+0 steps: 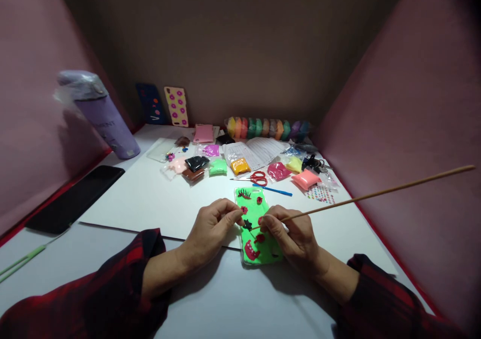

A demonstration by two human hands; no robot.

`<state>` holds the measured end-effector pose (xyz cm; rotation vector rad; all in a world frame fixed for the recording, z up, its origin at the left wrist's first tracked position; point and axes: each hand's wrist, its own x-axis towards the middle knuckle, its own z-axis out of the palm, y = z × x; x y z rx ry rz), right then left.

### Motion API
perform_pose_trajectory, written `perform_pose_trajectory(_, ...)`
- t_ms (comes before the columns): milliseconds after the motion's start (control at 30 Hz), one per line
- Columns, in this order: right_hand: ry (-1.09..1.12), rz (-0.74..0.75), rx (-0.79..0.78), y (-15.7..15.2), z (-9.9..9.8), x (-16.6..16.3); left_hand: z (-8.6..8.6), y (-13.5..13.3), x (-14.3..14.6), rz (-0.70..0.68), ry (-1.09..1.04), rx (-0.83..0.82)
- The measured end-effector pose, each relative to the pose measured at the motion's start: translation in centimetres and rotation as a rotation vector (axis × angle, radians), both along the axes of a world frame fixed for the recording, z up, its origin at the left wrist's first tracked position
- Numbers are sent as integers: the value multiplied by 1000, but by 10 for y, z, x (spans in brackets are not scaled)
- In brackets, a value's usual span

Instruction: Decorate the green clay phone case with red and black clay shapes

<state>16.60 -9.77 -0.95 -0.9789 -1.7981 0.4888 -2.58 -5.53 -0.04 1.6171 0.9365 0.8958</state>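
Note:
A phone case (263,252) covered in bright green clay lies on the near edge of the white board, decorated with red and black clay shapes. My right hand (295,231) pinches a long thin wooden stick (361,197). The stick's tip meets a small black clay shape (247,224) on the case, and its other end points up to the right. At the case's left edge is my left hand (215,224), thumb and forefinger pressed together beside that black shape. Whatever sits between those fingers is too small to make out. My right hand hides part of the case's right side.
Red-handled scissors (258,178) and a blue tool (272,190) lie beyond the case. Behind them are several clay packets, such as a yellow-orange one (240,166). A purple bottle (107,118) and a dark phone (77,198) are at left; two decorated cases, one cream (176,106), lean against the wall.

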Motion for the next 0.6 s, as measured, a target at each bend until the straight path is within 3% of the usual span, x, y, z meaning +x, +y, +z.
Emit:
perform_pose_trajectory(433, 15, 9, -7, 0, 0, 1, 0, 0, 0, -4, -20, -19)
perform_pose_trajectory(600, 173, -20, 87, -3, -2, 2, 2, -1, 0, -5, -12, -59)
